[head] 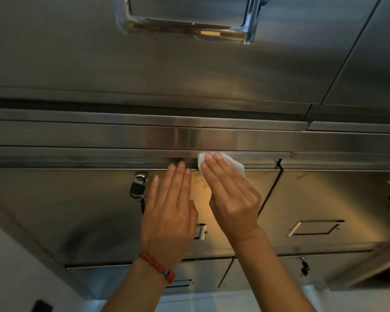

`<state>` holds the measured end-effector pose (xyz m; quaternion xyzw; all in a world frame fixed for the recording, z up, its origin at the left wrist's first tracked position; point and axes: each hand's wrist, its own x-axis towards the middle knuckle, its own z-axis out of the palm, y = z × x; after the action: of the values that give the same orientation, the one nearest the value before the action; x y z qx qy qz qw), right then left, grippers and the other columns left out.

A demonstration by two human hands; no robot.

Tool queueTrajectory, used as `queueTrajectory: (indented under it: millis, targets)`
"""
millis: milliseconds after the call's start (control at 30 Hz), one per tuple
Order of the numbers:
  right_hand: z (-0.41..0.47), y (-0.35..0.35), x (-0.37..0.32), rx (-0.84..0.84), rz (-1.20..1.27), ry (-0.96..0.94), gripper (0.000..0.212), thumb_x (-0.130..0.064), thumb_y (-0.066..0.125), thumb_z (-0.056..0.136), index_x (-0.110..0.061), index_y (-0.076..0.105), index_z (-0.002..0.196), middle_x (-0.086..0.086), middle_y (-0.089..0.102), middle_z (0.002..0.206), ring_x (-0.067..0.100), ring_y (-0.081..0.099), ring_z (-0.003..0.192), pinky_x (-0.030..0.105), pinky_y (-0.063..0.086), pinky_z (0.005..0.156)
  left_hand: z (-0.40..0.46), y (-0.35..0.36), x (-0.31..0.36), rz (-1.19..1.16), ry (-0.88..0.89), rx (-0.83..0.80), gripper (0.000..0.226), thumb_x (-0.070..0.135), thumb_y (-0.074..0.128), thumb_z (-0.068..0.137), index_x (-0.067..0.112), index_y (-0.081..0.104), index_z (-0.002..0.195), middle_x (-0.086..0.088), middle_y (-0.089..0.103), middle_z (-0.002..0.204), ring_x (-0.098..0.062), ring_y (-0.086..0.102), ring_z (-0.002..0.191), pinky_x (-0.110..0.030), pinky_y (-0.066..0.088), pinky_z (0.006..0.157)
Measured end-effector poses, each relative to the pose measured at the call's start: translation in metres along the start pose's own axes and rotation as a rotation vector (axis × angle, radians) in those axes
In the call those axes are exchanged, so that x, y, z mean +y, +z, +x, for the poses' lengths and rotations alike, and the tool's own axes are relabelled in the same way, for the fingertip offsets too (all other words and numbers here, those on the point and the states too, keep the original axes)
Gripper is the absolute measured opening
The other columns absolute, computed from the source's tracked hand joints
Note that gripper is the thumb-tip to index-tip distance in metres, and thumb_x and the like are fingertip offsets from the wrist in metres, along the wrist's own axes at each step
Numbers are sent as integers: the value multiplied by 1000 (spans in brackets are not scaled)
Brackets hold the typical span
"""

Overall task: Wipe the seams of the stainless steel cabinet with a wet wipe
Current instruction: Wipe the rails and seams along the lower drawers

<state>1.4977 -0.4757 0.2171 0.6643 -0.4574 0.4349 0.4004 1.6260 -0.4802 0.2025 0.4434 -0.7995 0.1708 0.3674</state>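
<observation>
The right hand (231,199), fingers flat and together, presses a white wet wipe (234,164) on the shiny steel cabinet's seam (122,164). The left hand (169,212) rests flat beside it.

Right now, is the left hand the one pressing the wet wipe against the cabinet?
No, the right hand presses the wet wipe; the left hand lies flat, bare.

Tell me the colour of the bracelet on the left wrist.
Red beads with one blue bead, head view.
</observation>
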Motion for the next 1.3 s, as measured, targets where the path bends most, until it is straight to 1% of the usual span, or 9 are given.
queueTrajectory:
  millis: [100,200,300,433,700,867,1000,1100,1300]
  targets:
    - [1,-3,5,-11,-2,-24,19,3,61,87,-1,71,103,14,68,110,23,64,106,35,55,87,0,0,0,12,0,-2,48,16,38,85,-5,53,125,-20,51,133,-35,48,123,-59,32,101]
    - [1,-7,11,-17,-6,-42,20,2,57,90,-1,71,103,13,68,110,22,65,105,34,55,87,-1,1,1,13,-1,5,48,17,37,86,-4,52,126,-20,51,133,-35,48,124,-52,32,106]
    - [-2,-11,18,-15,-7,-25,19,4,63,87,-1,72,102,13,68,109,21,65,105,35,56,86,-1,2,2,-3,-12,11,47,17,37,87,-5,52,127,-20,50,134,-36,47,125,-48,27,106]
    - [-6,-18,30,-16,-17,16,28,11,72,75,-1,72,101,12,69,108,21,65,104,36,57,82,-1,2,3,-6,-24,5,48,17,38,87,-5,52,127,-20,49,135,-35,45,126,-47,27,106]
    - [-9,-32,47,-9,-40,52,27,13,70,76,1,72,100,13,69,106,24,66,102,39,58,79,-1,2,2,-2,-29,-20,49,17,39,86,-4,51,128,-19,49,135,-33,46,126,-46,27,108]
    - [-15,-43,62,-1,-93,83,32,18,70,73,1,72,99,13,68,106,25,65,102,40,57,80,-1,2,4,1,-34,-15,48,16,39,86,-6,52,127,-20,49,135,-35,46,126,-46,26,107]
    - [-14,-45,62,-10,-103,101,33,19,71,71,1,72,99,14,68,106,25,65,101,41,57,80,0,-3,7,16,-51,-65,50,19,37,86,-5,51,128,-20,48,135,-35,46,126,-50,31,108]
    - [-13,-48,58,-16,-99,130,34,20,70,70,1,72,99,14,68,106,23,61,104,39,55,84,2,-8,6,28,-46,-119,52,22,36,86,-5,51,128,-21,48,135,-36,46,125,-59,32,102]
    - [-7,-53,48,-33,-77,132,37,21,72,67,2,71,99,17,68,105,25,62,103,41,51,85,-4,-19,7,22,-54,-140,55,25,35,86,-5,49,130,-21,45,138,-37,43,127,-62,34,100]
